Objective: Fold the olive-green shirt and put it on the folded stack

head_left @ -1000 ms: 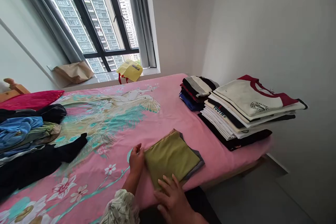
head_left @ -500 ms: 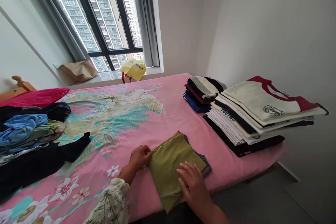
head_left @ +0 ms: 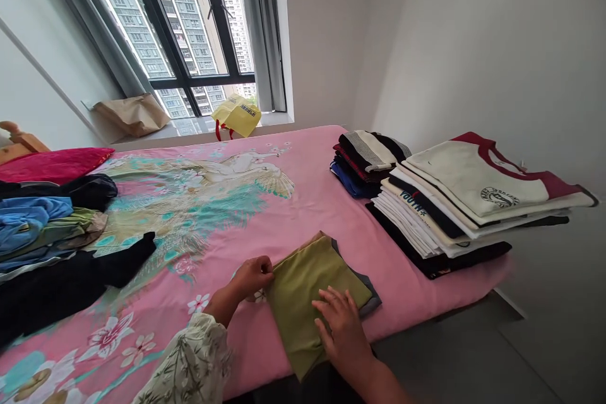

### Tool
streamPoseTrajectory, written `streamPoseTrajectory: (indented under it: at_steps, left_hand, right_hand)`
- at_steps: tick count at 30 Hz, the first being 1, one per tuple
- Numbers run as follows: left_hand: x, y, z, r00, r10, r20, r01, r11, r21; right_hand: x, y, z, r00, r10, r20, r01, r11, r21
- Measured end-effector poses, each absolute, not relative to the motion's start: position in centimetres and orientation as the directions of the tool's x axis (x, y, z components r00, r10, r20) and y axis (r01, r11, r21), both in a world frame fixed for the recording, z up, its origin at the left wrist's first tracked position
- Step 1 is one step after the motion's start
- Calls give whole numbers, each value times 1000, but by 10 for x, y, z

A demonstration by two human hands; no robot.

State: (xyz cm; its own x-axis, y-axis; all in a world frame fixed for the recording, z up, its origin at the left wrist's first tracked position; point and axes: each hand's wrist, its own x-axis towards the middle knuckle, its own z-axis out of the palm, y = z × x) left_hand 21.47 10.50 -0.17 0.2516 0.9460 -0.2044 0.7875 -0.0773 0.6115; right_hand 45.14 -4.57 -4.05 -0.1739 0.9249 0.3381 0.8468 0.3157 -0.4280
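Observation:
A folded olive-green garment (head_left: 307, 284) lies near the front edge of the bed, on top of a grey folded piece (head_left: 367, 287) and a brownish one beneath. My left hand (head_left: 253, 274) pinches the green garment's left edge with curled fingers. My right hand (head_left: 341, 325) lies flat on its near right part, fingers spread. The garment's near end hangs a little over the bed edge.
The pink floral bedspread (head_left: 199, 202) covers the bed. A tall stack of folded shirts (head_left: 468, 202) and a smaller dark stack (head_left: 364, 161) sit at the right. Unfolded clothes (head_left: 52, 252) pile at the left. A yellow bag (head_left: 237, 117) and brown paper bag (head_left: 132, 113) rest on the windowsill.
My right hand has moved from the garment's near edge up onto its top. My left hand has closed on the left edge. The view has shifted slightly.

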Motion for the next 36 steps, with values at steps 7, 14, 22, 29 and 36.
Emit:
streamPoseTrajectory:
  at_steps: [7,14,22,29,36]
  left_hand:
    - [211,102,-14,210,935,-287,682,70,728]
    - [213,92,-19,172,935,-311,593,154,790]
    - [211,90,-21,122,970,-211,581,103,807]
    - [242,46,-30,389,900,194,737,-431,521]
    - [238,15,-57,293,948,126,888,-319,333]
  right_hand:
    - [444,-37,-34,-146,941,305,831,284,-478]
    - [450,12,-29,-152,952,266,853,263,-452]
    - [445,57,-32,-142,985,96,887,170,-428]
    - [442,65,-35,-158,986,-55,908,123,-400]
    - [450,80,-31,-206,971,-121,902,141,-409]
